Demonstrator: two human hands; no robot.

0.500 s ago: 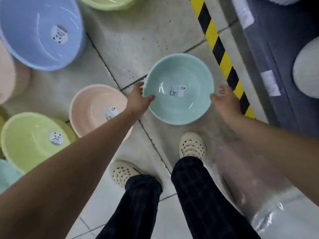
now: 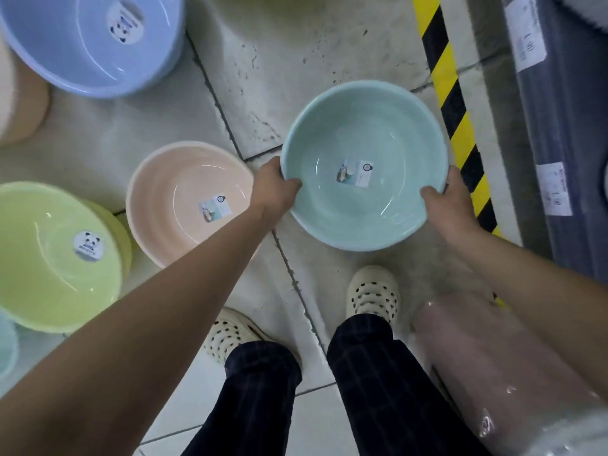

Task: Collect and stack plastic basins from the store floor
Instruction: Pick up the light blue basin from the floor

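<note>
A teal basin (image 2: 362,133) with a small label inside is held above the tiled floor in front of my feet. My left hand (image 2: 274,187) grips its left rim, thumb inside. My right hand (image 2: 449,205) grips its right rim, thumb over the edge. To the left a peach basin (image 2: 177,199) sits on the floor, partly under my left forearm. A green basin (image 2: 42,255) sits at the far left on another green one. A large blue basin (image 2: 82,37) is at the top left.
A yellow-and-black hazard stripe (image 2: 450,103) runs along the floor at the right, beside a dark shelf base (image 2: 566,133) with price tags. A plastic-wrapped pink item (image 2: 493,373) lies by my right foot. A beige basin (image 2: 19,106) shows at the left edge.
Both hands have closed on the teal basin's rim and lifted it toward me. The view has shifted closer to the floor.
</note>
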